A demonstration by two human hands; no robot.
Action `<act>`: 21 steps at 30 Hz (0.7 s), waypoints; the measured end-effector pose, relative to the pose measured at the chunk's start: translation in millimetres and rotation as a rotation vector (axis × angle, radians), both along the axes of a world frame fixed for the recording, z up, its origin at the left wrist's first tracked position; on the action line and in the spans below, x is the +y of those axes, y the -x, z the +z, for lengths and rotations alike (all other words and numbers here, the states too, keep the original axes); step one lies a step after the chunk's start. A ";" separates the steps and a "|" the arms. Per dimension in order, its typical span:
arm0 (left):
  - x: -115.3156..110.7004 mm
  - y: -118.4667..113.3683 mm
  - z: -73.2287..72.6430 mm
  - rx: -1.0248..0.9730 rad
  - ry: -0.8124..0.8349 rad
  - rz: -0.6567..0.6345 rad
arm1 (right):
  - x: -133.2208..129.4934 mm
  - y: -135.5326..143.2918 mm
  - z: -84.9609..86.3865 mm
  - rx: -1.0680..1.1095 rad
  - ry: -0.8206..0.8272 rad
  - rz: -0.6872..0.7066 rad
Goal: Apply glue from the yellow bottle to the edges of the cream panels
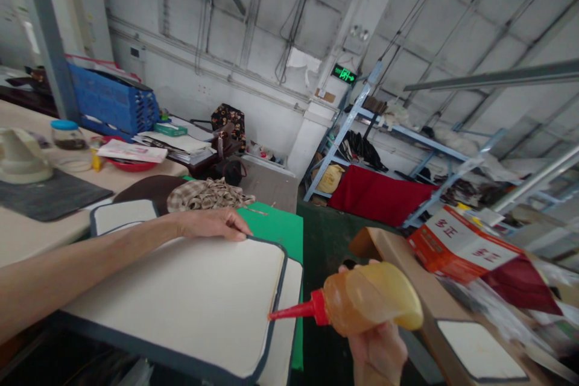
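A cream panel with a dark rounded border lies across the lower left, on top of similar panels. My left hand rests on its far edge, thumb and fingers closed around that edge. My right hand is wrapped round a squeeze bottle of amber liquid, tilted on its side. The bottle's red nozzle points left, its tip at the panel's right border. Most of my right fingers are hidden behind the bottle.
A green board and checkered cloth lie beyond the panel. At left are a blue crate and a jar. On the right stand an open carton and an orange-white box.
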State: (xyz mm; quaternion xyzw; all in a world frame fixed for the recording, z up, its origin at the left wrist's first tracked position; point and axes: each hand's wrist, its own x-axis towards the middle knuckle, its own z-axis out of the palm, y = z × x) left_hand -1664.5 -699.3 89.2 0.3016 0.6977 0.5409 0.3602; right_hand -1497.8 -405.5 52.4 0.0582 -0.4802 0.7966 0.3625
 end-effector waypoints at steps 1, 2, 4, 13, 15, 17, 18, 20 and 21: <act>-0.6 0.3 -0.7 -0.026 -0.006 0.013 | 0.7 -0.3 -1.3 -0.009 0.006 -0.005; -1.2 0.6 -1.3 -0.045 -0.012 0.023 | 1.1 -0.7 -2.7 -0.021 0.017 -0.009; -2.5 1.3 -2.3 -0.055 -0.016 0.026 | 1.4 -1.7 -5.3 -0.037 0.049 -0.014; -6.6 3.2 -6.2 -0.045 0.001 0.044 | 7.6 -6.2 -17.1 -0.065 0.101 -0.034; -7.8 4.4 -8.0 -0.045 -0.005 0.061 | 12.0 -7.7 -21.1 -0.062 0.070 -0.017; -9.0 6.0 -9.9 -0.048 -0.015 0.074 | 14.6 -9.1 -25.0 -0.080 0.079 0.001; -9.6 6.8 -11.0 -0.051 -0.022 0.083 | 14.6 -9.7 -26.8 -0.077 0.097 0.001; -10.5 8.2 -13.1 -0.064 -0.038 0.111 | 12.6 -10.5 -29.9 -0.046 0.136 -0.021; -10.9 8.8 -14.3 -0.071 -0.049 0.134 | 11.1 -10.8 -31.0 -0.030 0.147 -0.034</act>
